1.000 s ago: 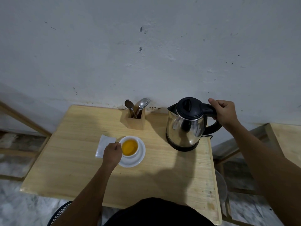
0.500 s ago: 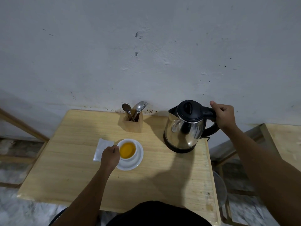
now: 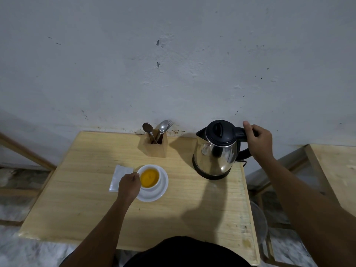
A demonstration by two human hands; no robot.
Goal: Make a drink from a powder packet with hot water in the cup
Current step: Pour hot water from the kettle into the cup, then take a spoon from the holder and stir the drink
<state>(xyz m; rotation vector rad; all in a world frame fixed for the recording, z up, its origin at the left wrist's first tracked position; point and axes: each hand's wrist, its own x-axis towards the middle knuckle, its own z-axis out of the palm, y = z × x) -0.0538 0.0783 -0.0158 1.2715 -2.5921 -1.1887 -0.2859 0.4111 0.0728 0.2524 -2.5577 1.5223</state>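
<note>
The bench point(image 3: 92, 209) stands with its far edge against a pale wall, and most of its near half lies bare. Near the right edge, toward the far right corner, sits the kettle point(image 3: 215, 155), upright on its base. The right hand point(image 3: 259, 140) is wrapped round the black handle, its grip closed on it, thumb up along the top. The kettle's base comes close to the right edge, and a cord trails off behind it there, so any lift should go up and inward, never outward.

At the middle of the far edge stands a wooden holder point(image 3: 156, 146) with spoons poking out. Left of centre rests a white saucer point(image 3: 161, 189) carrying the cup point(image 3: 149, 178), already filled with orange-yellow liquid. The left hand point(image 3: 129, 186) is at the cup's left side, its grip narrow and pinched; a thin stem shows at the fingertips, perhaps a spoon, though I cannot tell for sure. Just left of the saucer, partly under that hand, lies the white packet point(image 3: 120, 177), flat on the wood.

The drink looks poured, so stirring seems the step in hand. Done well, it means small, slow circles, the cup kept steady on its saucer, nothing slopped over the rim. There is open room between cup and kettle, and toward the near edge.
</note>
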